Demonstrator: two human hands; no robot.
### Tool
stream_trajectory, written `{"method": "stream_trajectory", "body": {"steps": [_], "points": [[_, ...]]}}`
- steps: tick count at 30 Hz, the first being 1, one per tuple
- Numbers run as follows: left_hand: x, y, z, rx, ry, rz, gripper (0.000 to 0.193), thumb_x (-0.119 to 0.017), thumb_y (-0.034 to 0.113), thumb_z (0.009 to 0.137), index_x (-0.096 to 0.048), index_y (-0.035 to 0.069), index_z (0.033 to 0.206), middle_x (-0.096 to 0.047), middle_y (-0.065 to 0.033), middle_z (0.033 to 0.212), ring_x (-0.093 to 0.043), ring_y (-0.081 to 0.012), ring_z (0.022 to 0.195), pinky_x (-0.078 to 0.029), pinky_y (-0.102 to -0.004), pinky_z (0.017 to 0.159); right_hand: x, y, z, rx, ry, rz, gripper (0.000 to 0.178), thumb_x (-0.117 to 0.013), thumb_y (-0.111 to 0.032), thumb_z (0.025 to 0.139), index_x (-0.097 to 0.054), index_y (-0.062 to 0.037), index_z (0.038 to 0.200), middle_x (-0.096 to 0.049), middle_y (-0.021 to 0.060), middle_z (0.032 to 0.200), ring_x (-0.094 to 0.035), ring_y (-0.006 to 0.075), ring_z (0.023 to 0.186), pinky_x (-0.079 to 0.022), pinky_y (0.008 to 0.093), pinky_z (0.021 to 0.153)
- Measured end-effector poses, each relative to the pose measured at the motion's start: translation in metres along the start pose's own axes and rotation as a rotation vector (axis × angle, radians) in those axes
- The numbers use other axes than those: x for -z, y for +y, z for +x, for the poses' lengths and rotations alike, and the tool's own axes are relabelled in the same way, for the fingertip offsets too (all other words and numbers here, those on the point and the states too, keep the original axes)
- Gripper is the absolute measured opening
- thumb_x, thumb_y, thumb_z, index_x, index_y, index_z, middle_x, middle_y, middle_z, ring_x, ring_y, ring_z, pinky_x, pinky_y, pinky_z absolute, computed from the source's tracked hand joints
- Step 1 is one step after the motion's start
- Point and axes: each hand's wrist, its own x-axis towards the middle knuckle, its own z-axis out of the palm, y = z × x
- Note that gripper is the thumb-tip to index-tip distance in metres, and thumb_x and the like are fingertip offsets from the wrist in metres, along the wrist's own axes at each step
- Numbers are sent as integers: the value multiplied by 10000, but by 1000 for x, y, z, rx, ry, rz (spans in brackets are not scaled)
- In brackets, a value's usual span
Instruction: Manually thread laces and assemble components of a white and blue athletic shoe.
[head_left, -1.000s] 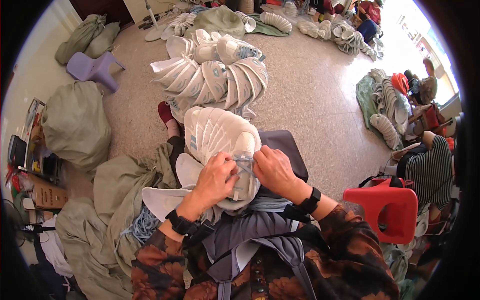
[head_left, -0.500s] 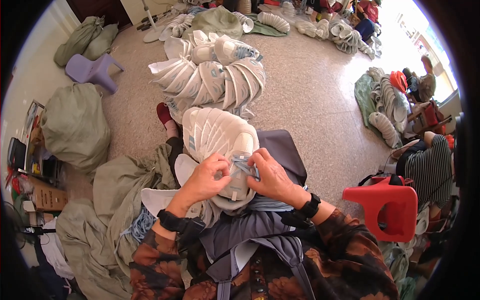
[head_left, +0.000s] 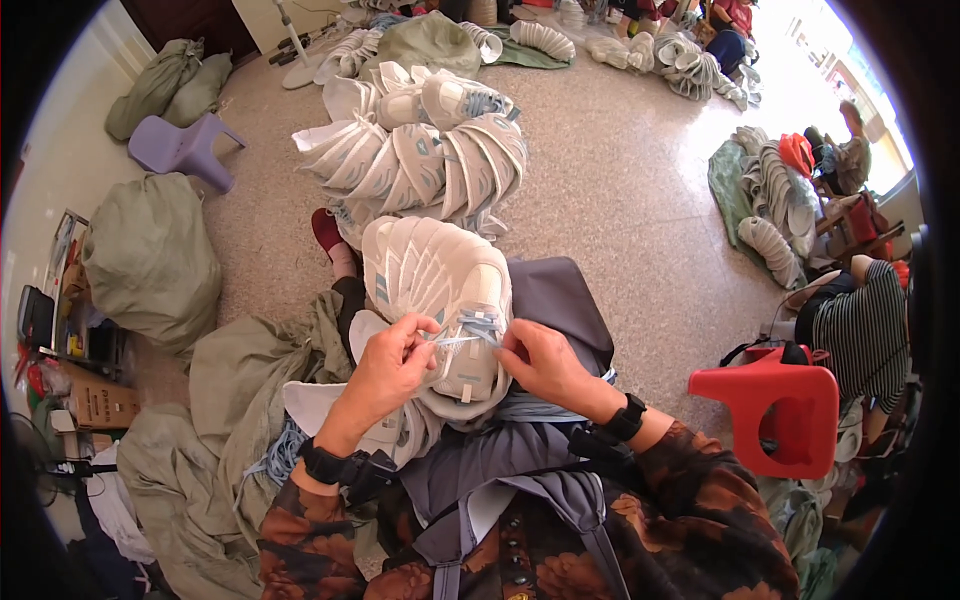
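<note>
In my lap, a white and grey shoe upper (head_left: 468,384) lies at the near end of a nested row of pale uppers (head_left: 425,255). A light-blue shoelace (head_left: 478,322) crosses its upper eyelets. My left hand (head_left: 392,368) pinches a lace end at the shoe's left, and the lace runs taut from it across the tongue. At the right edge of the opening, my right hand (head_left: 548,365) has thumb and fingertips pressed together on the lace; its exact hold is partly hidden. Spare blue laces (head_left: 540,408) lie on my lap, beside the right wrist.
A larger pile of nested uppers (head_left: 420,165) sits on the floor ahead. Green cloth sacks (head_left: 150,260) and a purple stool (head_left: 180,150) are at left, with another blue lace bundle (head_left: 278,452) nearer. A red plastic chair (head_left: 780,400) and a person in stripes (head_left: 860,335) are at right.
My left hand has moved left and slightly down, drawing the lace out across the tongue. My right hand has shifted a little down and to the right, off the middle of the lacing.
</note>
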Motion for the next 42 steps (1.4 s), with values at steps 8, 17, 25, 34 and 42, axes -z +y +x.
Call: {"method": "stream_trajectory", "body": {"steps": [8,17,25,34,42], "points": [[-38,-2,8,-515,140,748,212,-677,119,889,-623,44,1080,-644,-123,983,-621,-279,709,-511,-377,627,1,9,-2,-296,-101,726,121,-635,-123,991,-589,-17,953,-589,-40,784,-496,40,646,-417,226,568],[-19,3,34,-161,-95,243,265,-606,186,934,-622,-47,808,-582,-122,644,-528,-180,594,-432,-367,583,10,26,-4,-1,-13,139,195,-629,-164,939,-621,17,869,-610,209,715,-566,396,653,-468,422,626],[31,-24,9,137,-217,81,282,-562,221,980,-684,10,838,-530,10,624,-466,-71,538,-387,-261,482,60,33,-29,-412,-258,655,241,-596,-188,968,-648,-21,803,-677,28,880,-613,91,736,-497,233,683],[80,-48,-22,114,-87,360,247,-549,178,952,-688,-10,875,-560,-67,602,-573,-208,574,-458,-370,575,71,11,-46,-154,-200,830,252,-656,-240,956,-650,-19,834,-645,118,1162,-611,152,945,-480,295,814],[35,-18,-8,-506,334,791,79,-647,62,867,-664,11,925,-626,-143,924,-616,-359,933,-475,-434,824,35,-13,-48,201,-587,393,153,-631,-137,939,-638,15,960,-636,176,824,-638,357,795,-500,411,725]]}}
